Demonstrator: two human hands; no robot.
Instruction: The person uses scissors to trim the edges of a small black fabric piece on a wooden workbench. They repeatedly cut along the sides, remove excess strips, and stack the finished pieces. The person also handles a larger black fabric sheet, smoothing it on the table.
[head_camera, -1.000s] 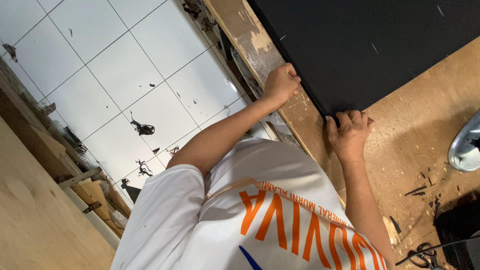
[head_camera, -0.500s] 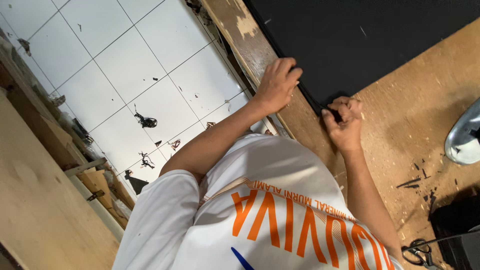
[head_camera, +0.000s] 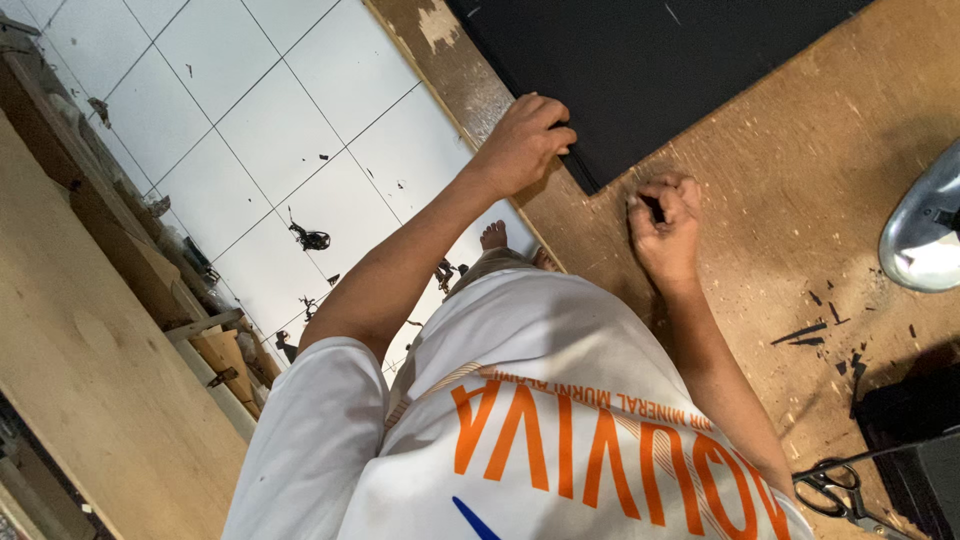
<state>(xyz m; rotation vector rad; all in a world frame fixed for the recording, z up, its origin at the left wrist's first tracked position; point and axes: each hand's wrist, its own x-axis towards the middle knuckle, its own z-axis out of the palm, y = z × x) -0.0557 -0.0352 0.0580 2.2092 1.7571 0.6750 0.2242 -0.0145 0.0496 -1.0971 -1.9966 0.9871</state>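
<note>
Head view: your left hand has its fingers closed over the edge of the black sheet, right by its near corner, at the table edge. Your right hand sits just beside that corner on bare wood, fingers curled tight into a near-fist. There's a dark speck inside, but can't tell if it's a held bit or shadow. The sheet lies flat across the far part of the table. Risks, as I judge them: the sheet looks thin and floppy, so a one-hand pull at the corner could crease or tear it, or drag it off the edge to the tiled floor. Your feet look bare down there among dark offcuts, so watch for sharp bits. Scissors lie near your right elbow, and a backward swing could knock them. Materials: sheet is matte and smooth w/ straight-cut edges; table is worn plywood, scuffed and chipped, w/ black scraps on it. A shiny rounded metal thing sits at the right.
</note>
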